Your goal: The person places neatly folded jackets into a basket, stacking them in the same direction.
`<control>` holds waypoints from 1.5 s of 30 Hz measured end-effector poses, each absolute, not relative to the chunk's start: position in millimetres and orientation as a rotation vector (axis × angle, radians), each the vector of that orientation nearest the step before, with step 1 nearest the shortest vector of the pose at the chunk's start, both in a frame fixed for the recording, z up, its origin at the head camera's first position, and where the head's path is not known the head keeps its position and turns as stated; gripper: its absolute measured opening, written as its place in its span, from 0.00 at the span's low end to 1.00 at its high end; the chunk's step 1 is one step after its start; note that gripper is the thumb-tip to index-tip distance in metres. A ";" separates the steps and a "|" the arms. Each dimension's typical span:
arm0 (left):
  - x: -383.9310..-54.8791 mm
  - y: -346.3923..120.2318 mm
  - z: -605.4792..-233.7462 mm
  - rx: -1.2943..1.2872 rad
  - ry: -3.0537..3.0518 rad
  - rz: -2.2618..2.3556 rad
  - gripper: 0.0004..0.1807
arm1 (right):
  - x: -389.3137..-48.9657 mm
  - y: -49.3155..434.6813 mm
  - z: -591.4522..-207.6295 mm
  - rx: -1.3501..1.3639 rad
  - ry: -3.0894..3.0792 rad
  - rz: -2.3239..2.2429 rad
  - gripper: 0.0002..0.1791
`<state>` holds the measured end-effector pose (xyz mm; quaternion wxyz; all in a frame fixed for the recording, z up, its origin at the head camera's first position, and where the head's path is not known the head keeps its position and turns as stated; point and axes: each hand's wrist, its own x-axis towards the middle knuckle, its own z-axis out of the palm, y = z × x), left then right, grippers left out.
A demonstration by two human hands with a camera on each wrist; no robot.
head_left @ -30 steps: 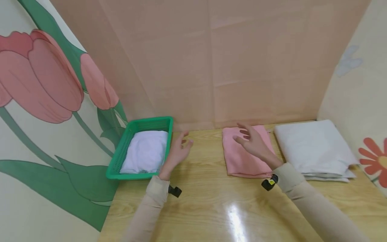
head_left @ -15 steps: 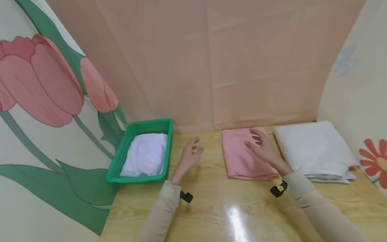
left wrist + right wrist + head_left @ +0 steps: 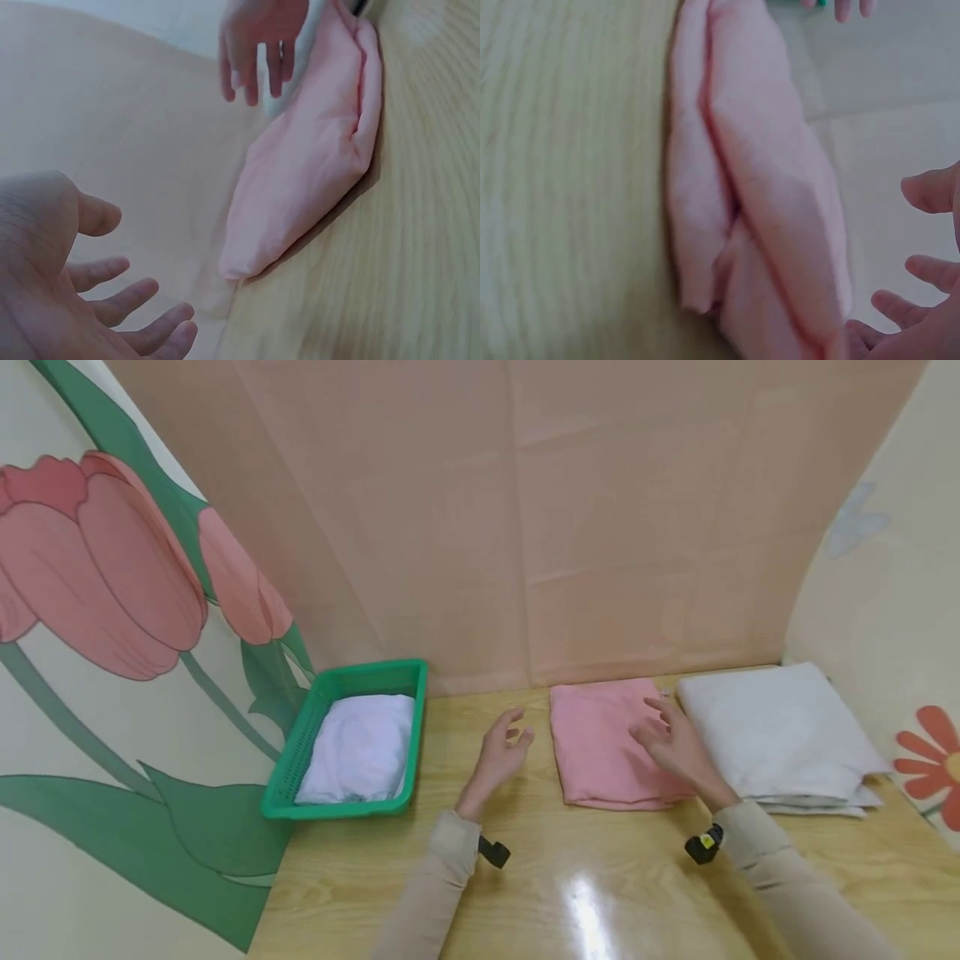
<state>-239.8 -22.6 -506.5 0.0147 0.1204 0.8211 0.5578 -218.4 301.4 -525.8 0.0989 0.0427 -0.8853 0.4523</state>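
Note:
A folded pink cloth [image 3: 600, 743] lies on the wooden table near the back wall. To its left my left hand [image 3: 501, 758] is held with fingers spread and loosely bent, nothing in it. Over the cloth's right part, in the head view, hangs my right hand [image 3: 675, 739], its fingers relaxed and holding nothing. In the left wrist view the pink cloth [image 3: 300, 165] shows its thick folded side beyond the fingers. The right wrist view has the cloth's layered edge [image 3: 757, 150] beside the right hand [image 3: 922, 292].
A green plastic basket [image 3: 337, 811] with a folded white cloth [image 3: 360, 747] inside stands at the left. Right of the pink cloth lies a larger folded white cloth [image 3: 780, 731]. The wooden table [image 3: 540, 877] ends at a draped back wall [image 3: 600, 527], with painted walls at both sides.
Both hands have moved to the right and slightly toward the front. The left hand has come away from the basket's side toward the pink cloth. The cloths and basket stay put.

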 end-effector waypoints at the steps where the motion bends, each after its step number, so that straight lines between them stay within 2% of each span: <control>1: -240.2 -19.1 -509.1 0.372 2.548 1.734 0.27 | -219.1 302.9 -528.7 0.126 -2.629 1.313 0.40; 8: -239.0 6.3 -529.3 0.330 2.509 1.728 0.27 | -220.4 313.4 -549.9 0.083 -2.713 1.283 0.42; 17: -239.7 38.4 -540.4 0.314 2.493 1.798 0.26 | -221.1 324.7 -565.1 0.111 -2.679 1.214 0.38; 27: -244.6 51.8 -547.5 0.288 2.640 1.732 0.26 | -221.9 326.4 -564.4 0.099 -2.729 1.151 0.35; 34: -245.1 51.4 -542.3 0.226 2.586 1.753 0.27 | -220.0 324.7 -557.1 0.009 -2.774 1.181 0.37; 45: -241.5 50.2 -544.7 0.210 2.446 1.759 0.25 | -216.4 322.5 -548.2 0.035 -2.821 1.194 0.38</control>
